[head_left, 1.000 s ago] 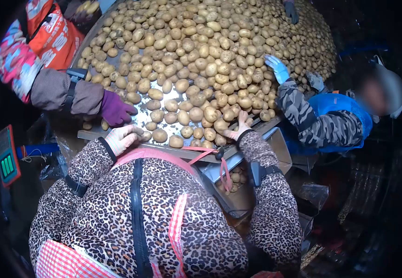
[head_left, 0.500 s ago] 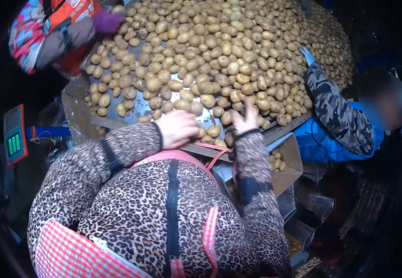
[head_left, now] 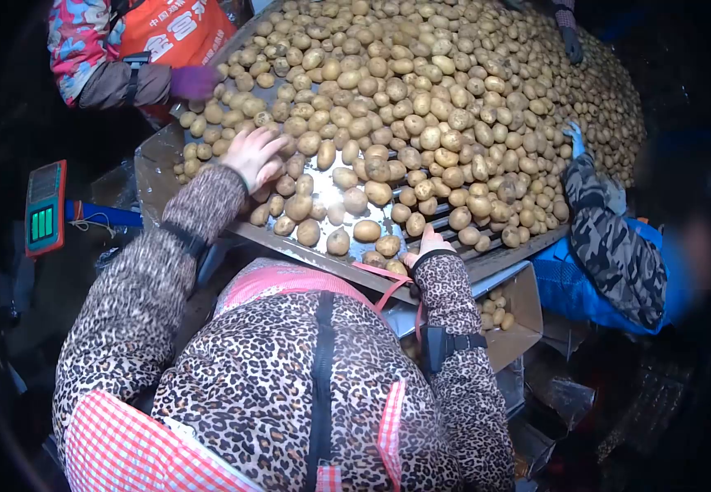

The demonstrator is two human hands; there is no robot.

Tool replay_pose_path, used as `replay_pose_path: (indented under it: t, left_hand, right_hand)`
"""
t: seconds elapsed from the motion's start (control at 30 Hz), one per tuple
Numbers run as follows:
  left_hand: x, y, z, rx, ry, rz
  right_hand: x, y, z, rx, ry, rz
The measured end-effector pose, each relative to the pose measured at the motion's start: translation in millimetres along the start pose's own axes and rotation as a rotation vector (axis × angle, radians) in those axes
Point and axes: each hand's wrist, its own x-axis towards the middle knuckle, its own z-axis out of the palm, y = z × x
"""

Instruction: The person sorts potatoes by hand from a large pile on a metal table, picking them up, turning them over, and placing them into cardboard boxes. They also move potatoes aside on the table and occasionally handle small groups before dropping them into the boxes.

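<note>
My left hand (head_left: 255, 157) reaches over the potatoes (head_left: 421, 107) at the left of the sorting table, its fingers stretched out and lying against some of them. Nothing shows gripped in it. Near the front edge, my right hand (head_left: 431, 244) is partly hidden by its sleeve. Its visible fingers are apart, beside a potato (head_left: 415, 224) and the dark slats (head_left: 487, 235). Between my hands, several loose potatoes lie on the shiny metal surface (head_left: 323, 184). A pink strap (head_left: 394, 281) hangs at the table edge, left of my right wrist.
A co-worker's purple glove (head_left: 195, 83) is at the far left and another's blue glove (head_left: 574, 139) at the right. A dark glove (head_left: 572, 46) shows at the back. A scale display (head_left: 45, 209) stands left; a cardboard box (head_left: 519, 316) with potatoes sits below right.
My left hand has moved left and farther over the potatoes. My right hand has drawn back toward the table's front edge. The view has shifted, and a dark glove now shows at the back.
</note>
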Motion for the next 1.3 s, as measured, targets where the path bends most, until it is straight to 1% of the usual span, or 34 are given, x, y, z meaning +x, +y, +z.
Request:
replay_pose_path:
  t: [0.03, 0.07, 0.1, 0.13, 0.17, 0.2, 0.23, 0.3, 0.33, 0.4, 0.43, 0.5, 0.57, 0.6, 0.63, 0.7, 0.73, 0.77, 0.8, 0.83, 0.9, 0.93, 0.97, 1.03, 1.07, 1.1, 1.13, 1.17, 1.23, 1.27, 1.3]
  left_hand:
    - [-17, 8, -9, 0.0, 0.136, 0.022]
    - [-20, 32, -35, -0.095, 0.114, 0.024]
    - [-26, 50, -46, -0.248, -0.058, 0.017]
    - [-26, 76, -58, -0.25, -0.136, 0.11]
    - [-29, 93, -50, -0.234, -0.225, 0.228]
    - [-42, 103, -30, -0.235, -0.171, 0.326]
    - [-51, 108, -10, -0.23, -0.115, 0.426]
    - [-53, 83, 5, -0.164, -0.251, 0.299]
    - [-56, 71, 11, -0.135, -0.166, 0.306]
    - [-57, 58, 6, -0.084, -0.147, 0.248]
    - [-56, 48, 1, -0.061, -0.125, 0.224]
    - [-60, 23, -3, -0.036, -0.093, 0.18]
    - [-55, 32, -22, -0.075, -0.12, 0.271]
    - [-53, 37, -31, -0.095, -0.134, 0.317]
    - [-41, 54, -36, -0.169, -0.2, 0.361]
    - [-23, 91, -14, -0.25, -0.101, 0.584]
    - [-7, 107, -2, -0.329, -0.094, 0.673]
    - [7, 119, 8, -0.408, -0.083, 0.756]
    - [15, 122, 17, -0.37, -0.104, 0.824]
    - [19, 116, 30, -0.36, -0.099, 0.846]
    - [21, 98, 28, -0.452, -0.099, 0.702]
    - [17, 87, 19, -0.356, -0.137, 0.615]
    - [5, 68, 22, -0.267, -0.169, 0.548]
    - [-11, 54, 12, -0.24, -0.139, 0.488]
    - [-14, 53, -1, -0.214, -0.18, 0.466]
    - [-16, 52, -8, -0.193, -0.224, 0.451]
    - [-22, 48, -4, -0.216, -0.274, 0.439]
    - [-23, 46, -11, -0.246, -0.279, 0.443]
    - [-28, 42, -13, -0.292, -0.274, 0.435]
    - [-31, 40, -10, -0.338, -0.195, 0.439]
    - [-29, 40, -12, -0.361, -0.21, 0.434]
  right_hand:
    - [9, 1, 4, 0.02, 0.019, -0.011]
    - [10, -4, -2, 0.043, -0.002, -0.06]
    - [10, -12, -11, 0.059, -0.018, -0.114]
    - [10, -21, -22, 0.073, -0.039, -0.168]
    - [9, -30, -29, 0.088, -0.063, -0.216]
    - [10, -45, -32, -0.009, -0.047, -0.318]
    - [3, -67, -37, -0.005, -0.037, -0.376]
    - [8, -96, -19, 0.013, -0.043, -0.48]
    - [8, -110, -7, 0.052, 0.013, -0.497]
    - [17, -111, 18, 0.201, 0.091, -0.542]
    - [24, -93, 29, 0.376, 0.187, -0.676]
    - [13, -54, 7, 0.357, 0.141, -0.577]
    - [-18, -12, -18, 0.405, 0.215, -0.416]
    - [-26, 11, -23, 0.284, 0.198, -0.288]
    - [-31, 24, -23, 0.166, 0.189, -0.168]
    - [-43, 23, -30, -0.076, -0.02, 0.091]
    - [-31, 26, -25, -0.023, -0.129, 0.144]
    - [-32, 16, -31, -0.028, -0.143, 0.152]
    - [-29, 5, -34, 0.013, -0.162, 0.14]
    - [-26, -4, -35, 0.054, -0.178, 0.121]
    - [-5, -13, -24, -0.024, -0.183, 0.092]
    - [-1, -12, -19, 0.013, -0.175, 0.001]
    - [-10, -15, -25, 0.128, -0.112, -0.142]
    - [-11, -6, -24, 0.444, -0.023, -0.312]
    - [-16, -8, -44, 0.417, -0.011, -0.232]
    - [-4, 7, -33, 0.493, 0.218, -0.294]
    - [12, 22, -26, 0.471, 0.245, -0.195]
    - [26, 26, -29, 0.448, 0.276, -0.098]
    - [44, 13, -42, 0.198, -0.007, -0.052]
    - [44, -10, -43, 0.076, -0.154, -0.033]
    - [44, -30, -36, 0.092, -0.165, -0.079]
